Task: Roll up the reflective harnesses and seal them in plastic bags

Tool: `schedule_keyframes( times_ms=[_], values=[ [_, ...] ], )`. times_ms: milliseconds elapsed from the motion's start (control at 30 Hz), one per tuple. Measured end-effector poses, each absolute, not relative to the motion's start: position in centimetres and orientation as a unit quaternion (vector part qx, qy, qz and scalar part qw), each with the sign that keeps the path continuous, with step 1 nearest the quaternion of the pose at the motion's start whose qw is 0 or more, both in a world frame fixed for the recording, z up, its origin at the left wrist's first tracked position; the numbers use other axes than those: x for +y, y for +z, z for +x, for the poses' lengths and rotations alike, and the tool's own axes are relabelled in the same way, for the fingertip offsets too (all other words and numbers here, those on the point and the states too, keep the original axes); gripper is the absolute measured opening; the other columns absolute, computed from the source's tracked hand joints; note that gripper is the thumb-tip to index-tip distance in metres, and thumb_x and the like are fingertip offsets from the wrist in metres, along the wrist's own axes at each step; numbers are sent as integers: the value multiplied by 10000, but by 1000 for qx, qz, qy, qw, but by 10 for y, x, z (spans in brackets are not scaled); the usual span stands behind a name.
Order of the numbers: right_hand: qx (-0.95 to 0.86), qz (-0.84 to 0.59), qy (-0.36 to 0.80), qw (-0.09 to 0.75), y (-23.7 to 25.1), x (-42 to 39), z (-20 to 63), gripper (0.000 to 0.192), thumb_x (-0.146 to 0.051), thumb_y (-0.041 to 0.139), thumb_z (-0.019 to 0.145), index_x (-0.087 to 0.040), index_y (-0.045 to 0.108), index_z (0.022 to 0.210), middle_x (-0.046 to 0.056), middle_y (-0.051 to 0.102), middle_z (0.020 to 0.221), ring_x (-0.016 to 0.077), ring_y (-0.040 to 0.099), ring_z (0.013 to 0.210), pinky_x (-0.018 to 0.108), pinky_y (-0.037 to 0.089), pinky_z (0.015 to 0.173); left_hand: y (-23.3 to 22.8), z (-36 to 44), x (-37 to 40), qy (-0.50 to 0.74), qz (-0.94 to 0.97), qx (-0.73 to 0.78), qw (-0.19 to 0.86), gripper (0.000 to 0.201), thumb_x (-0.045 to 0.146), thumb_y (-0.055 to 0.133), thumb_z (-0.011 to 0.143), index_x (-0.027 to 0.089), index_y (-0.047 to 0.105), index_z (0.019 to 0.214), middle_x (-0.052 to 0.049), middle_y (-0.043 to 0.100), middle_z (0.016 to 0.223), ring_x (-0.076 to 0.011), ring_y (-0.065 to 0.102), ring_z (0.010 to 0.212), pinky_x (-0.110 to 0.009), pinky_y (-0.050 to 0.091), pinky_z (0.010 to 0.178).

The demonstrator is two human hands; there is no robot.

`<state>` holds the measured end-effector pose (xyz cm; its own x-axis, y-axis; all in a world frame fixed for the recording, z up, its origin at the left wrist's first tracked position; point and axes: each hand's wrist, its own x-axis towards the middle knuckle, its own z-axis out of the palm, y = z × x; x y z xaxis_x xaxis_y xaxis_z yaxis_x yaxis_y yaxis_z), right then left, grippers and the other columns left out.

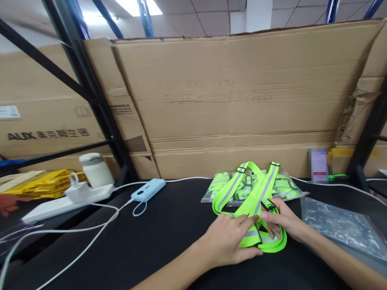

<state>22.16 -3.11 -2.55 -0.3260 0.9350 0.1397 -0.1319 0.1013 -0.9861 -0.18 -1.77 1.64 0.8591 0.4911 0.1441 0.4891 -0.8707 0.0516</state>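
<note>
**strapfan:** While looking down at this one — both hands planted on the neon yellow reflective strap harness (pixel 254 209), lying on the black table (pixel 157 241). Left hand (pixel 231 239) flat, palm down, fingers spread and pressing the near folded end. Not curled round anything, just pinning.

**benchlurker:** And the right hand (pixel 279 221)? Looks pinched.

**strapfan:** Yep, fingertips closed lightly on the black buckle bit (pixel 267 205), just beside the left hand's fingertips, nearly touching. Can't tell how firm that pinch is.

**benchlurker:** Which way do the straps run from the grip?

**strapfan:** Straight away from both hands, long axis pointing toward the cardboard wall (pixel 236 100), loops fanning up and out beyond the fingertips. Folded bulk under and between the palms. Neither hand really nearer, both right on it.

**benchlurker:** Stuff past the loops?

**strapfan:** Bagged harnesses (pixel 284 187) just behind the far ends, touching or overlapped, hard to say. Empty clear bag (pixel 338 221) out to the right of the right hand, apart from it. Power strip (pixel 63 201) and blue power bank (pixel 148 189) well off to the left.
</note>
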Motion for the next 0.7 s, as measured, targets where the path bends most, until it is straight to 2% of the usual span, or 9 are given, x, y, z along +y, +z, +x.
schedule_keyframes(
  times_ms=[133, 300, 400, 500, 600, 700],
  values=[
    [-614, -359, 533, 459, -20, -31, 220, 364, -477, 801, 792, -184, 599, 712, -60, 549, 449, 98, 488, 361, 208, 431, 405, 19, 0, -21, 70, 964, 254, -31, 575, 643, 643, 866, 194, 584, 1220, -63, 746, 1024, -276, 745, 765, -301, 476, 542],
    [-623, -354, 523, 462, -13, -31, 219, 354, -430, 833, 755, -158, 615, 695, -33, 605, 576, 106, 577, 459, 214, 493, 474, 22, 0, -21, 84, 955, 282, -26, 613, 648, 693, 826, 208, 517, 1214, -33, 746, 1014, -275, 744, 804, -292, 457, 532],
    [-610, -348, 529, 477, -14, -30, 219, 359, -426, 834, 749, -158, 609, 668, -22, 622, 594, 116, 602, 485, 224, 516, 497, 19, 0, -17, 92, 953, 287, -26, 569, 653, 735, 786, 187, 546, 1053, -30, 741, 914, -262, 725, 771, -288, 402, 510],
    [-585, -340, 549, 491, -14, -31, 219, 367, -462, 820, 754, -163, 619, 683, 5, 661, 633, 148, 632, 516, 249, 532, 479, 16, -2, -14, 101, 967, 231, -35, 484, 651, 706, 818, 197, 540, 834, -18, 706, 837, -228, 692, 762, -285, 361, 514],
    [-584, -356, 540, 491, -14, -31, 218, 369, -477, 792, 788, -164, 619, 698, 8, 662, 607, 146, 619, 499, 238, 505, 456, 15, -5, -13, 114, 976, 185, -22, 435, 571, 717, 834, 196, 516, 743, -1, 669, 794, -198, 662, 761, -281, 361, 538],
    [-603, -374, 497, 500, -14, -30, 218, 400, -481, 770, 823, -170, 580, 658, -11, 623, 525, 113, 564, 454, 225, 471, 489, 17, -8, -14, 126, 978, 168, 1, 285, 389, 754, 762, 197, 546, 793, 8, 658, 817, -193, 651, 784, -281, 381, 557]
  ],
)
